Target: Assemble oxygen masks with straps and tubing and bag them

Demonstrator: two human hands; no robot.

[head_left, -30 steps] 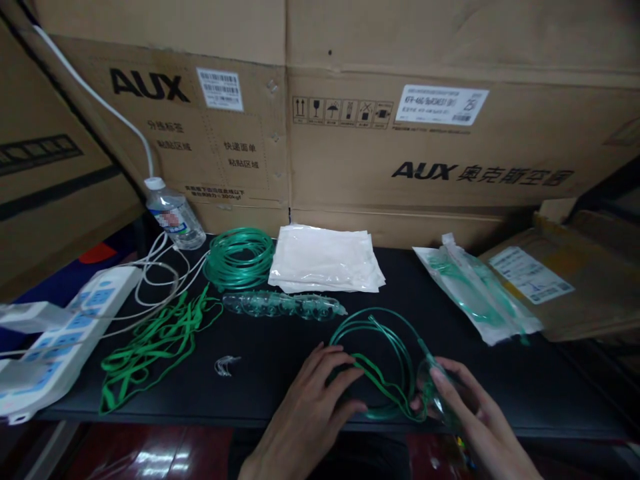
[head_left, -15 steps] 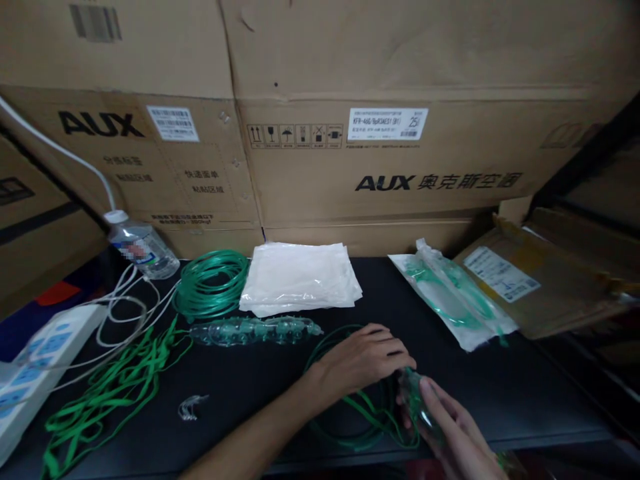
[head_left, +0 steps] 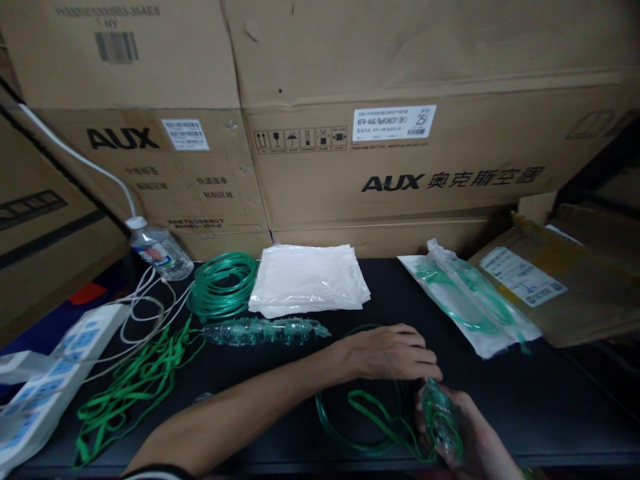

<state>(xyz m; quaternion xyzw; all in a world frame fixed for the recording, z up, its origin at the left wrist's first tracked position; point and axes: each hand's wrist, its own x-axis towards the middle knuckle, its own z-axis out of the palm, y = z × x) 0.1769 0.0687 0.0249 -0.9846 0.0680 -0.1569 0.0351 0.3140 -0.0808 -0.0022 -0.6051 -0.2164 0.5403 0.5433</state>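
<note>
Your right hand sits at the lower right of the frame, its grip closed around a clear, green-tinted plastic mask. The mask looks glossy and see-through, a rounded cup shape held just above the front edge of the black counter. From it runs a loop of thin green tubing that lies on the counter in a loose ring, with a flat green strap curling inside the ring.

Your left hand reaches across from the lower left, palm down, fingers together and slightly bent, resting over the far side of the tubing ring just above the mask. Whether its grip has pinched the tube you cannot tell from here, since the fingertips hide it.

Left of centre lies a row of clear mask shells nested end to end. Behind them sit a neat coil of green tubing and a stack of white plastic bags. At the lower left a tangle of green straps spreads out beside a white power strip. A water bottle leans at the upper left of the counter. At the right, sealed packets with green parts inside lie near a cardboard box.
</note>
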